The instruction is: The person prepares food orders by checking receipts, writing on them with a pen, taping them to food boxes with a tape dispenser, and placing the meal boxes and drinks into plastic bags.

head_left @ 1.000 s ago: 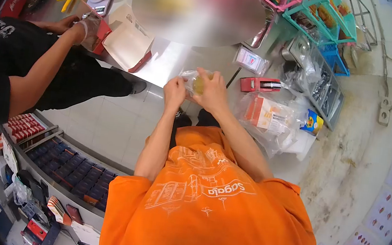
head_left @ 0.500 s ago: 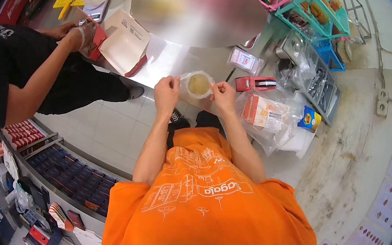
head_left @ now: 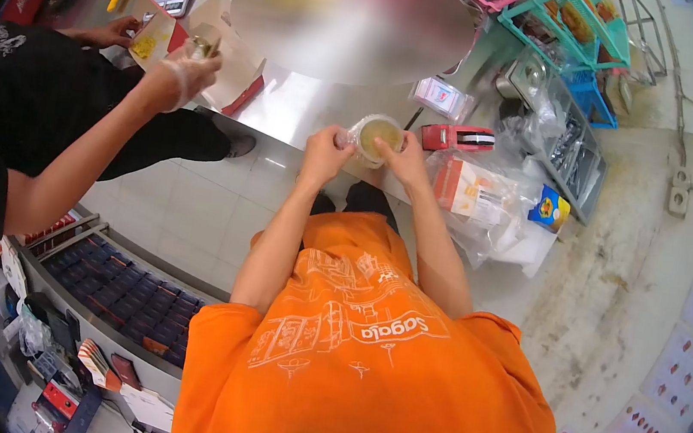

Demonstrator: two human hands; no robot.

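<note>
Head: container (head_left: 369,135) between left hand (head_left: 325,155), right hand (head_left: 409,163)

- Round tub (head_left: 379,136) in clear film, gripped by left hand (head_left: 325,156) (8 o'clock) and right hand (head_left: 406,161) (4 o'clock).
- Red tape dispenser (head_left: 447,138): 3 o'clock from tub.

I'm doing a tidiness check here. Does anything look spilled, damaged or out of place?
Yes: the wall on the right has brownish marks that stand out on its pale surface. No spill shows by the round container between left hand and right hand. A blur hides part of the table.
</note>
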